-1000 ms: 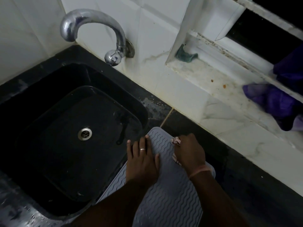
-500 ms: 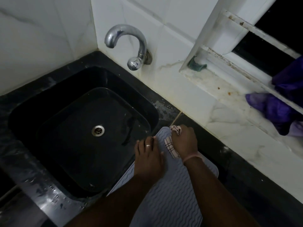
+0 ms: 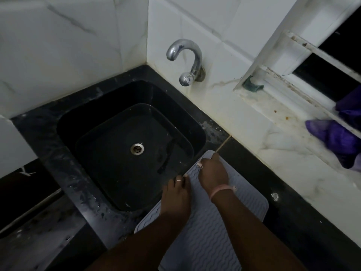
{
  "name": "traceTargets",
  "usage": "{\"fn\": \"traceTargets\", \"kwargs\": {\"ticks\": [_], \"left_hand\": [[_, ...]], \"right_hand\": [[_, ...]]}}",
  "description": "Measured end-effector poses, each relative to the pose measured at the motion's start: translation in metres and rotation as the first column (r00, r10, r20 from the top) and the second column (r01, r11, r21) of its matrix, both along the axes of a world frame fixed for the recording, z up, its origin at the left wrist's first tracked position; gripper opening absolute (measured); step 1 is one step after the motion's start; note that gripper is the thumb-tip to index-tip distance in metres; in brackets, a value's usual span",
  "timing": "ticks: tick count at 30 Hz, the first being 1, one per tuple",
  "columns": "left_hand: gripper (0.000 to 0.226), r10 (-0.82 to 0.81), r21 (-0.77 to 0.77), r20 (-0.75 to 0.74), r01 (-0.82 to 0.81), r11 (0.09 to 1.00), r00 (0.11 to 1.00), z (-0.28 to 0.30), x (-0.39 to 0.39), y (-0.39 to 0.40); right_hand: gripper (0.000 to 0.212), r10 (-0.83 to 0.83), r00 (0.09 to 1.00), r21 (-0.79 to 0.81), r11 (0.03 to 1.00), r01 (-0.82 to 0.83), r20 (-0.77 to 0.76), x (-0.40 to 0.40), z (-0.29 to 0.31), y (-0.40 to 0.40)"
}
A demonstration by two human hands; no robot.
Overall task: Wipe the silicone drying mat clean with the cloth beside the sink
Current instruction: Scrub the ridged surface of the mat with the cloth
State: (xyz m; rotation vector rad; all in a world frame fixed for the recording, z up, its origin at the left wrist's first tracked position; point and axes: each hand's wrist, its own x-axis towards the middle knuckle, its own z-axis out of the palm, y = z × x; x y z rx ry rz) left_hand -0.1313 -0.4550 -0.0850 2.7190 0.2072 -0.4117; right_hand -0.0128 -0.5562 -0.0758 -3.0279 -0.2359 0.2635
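The right hand (image 3: 213,171) was found curled over a bunched cloth (image 3: 200,164), only a small pale edge of which showed beneath the fingers, pressing it onto the far corner of the grey silicone drying mat (image 3: 211,231). The left hand (image 3: 175,196) lay flat with fingers straight, holding nothing, on the mat's left edge just beside the black sink (image 3: 109,133), a ring visible on one finger. The mat lay on the black counter (image 3: 293,222) right of the sink, below a chrome tap (image 3: 187,61); no brand, label or writing was legible anywhere.
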Motion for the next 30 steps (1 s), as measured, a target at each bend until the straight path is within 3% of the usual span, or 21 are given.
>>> {"fn": "traceTargets", "kwargs": {"ticks": [3, 9, 13, 16, 18, 22, 30], "left_hand": [[0.073, -0.017, -0.03, -0.023, 0.016, 0.999, 1.0, 0.004, 0.001, 0.003], [0.053, -0.116, -0.285, -0.105, 0.082, 0.955, 0.988, 0.017, 0.006, 0.039], [0.042, -0.092, -0.094, -0.056, 0.086, 0.992, 0.994, 0.033, -0.038, 0.065], [0.061, -0.1, 0.008, -0.204, 0.103, 0.995, 0.974, 0.031, -0.068, 0.076], [0.072, -0.109, 0.021, -0.259, 0.118, 0.993, 0.96, 0.027, -0.075, 0.079], [0.073, -0.114, 0.048, -0.235, 0.129, 0.99, 0.965, 0.022, -0.076, 0.08], [0.069, -0.025, 0.044, -0.187, 0.033, 0.998, 0.982, 0.015, -0.085, 0.083]], "right_hand": [[0.025, 0.036, 0.999, 0.029, 0.999, -0.036, 0.003, -0.027, -0.001, 0.009], [0.023, 0.174, 0.983, 0.093, 0.981, -0.168, -0.053, -0.031, 0.0, -0.003], [0.034, 0.131, 0.991, 0.09, 0.988, -0.128, -0.029, -0.006, 0.003, -0.013], [0.032, 0.161, 0.987, 0.088, 0.983, -0.159, -0.02, -0.007, -0.003, -0.001], [0.024, 0.135, 0.991, 0.085, 0.987, -0.134, -0.008, -0.016, -0.008, 0.01], [0.014, 0.03, 1.0, 0.141, 0.99, -0.029, -0.006, -0.051, -0.001, 0.029], [0.018, 0.153, 0.982, 0.24, 0.963, -0.124, -0.107, -0.141, 0.005, 0.048]]}}
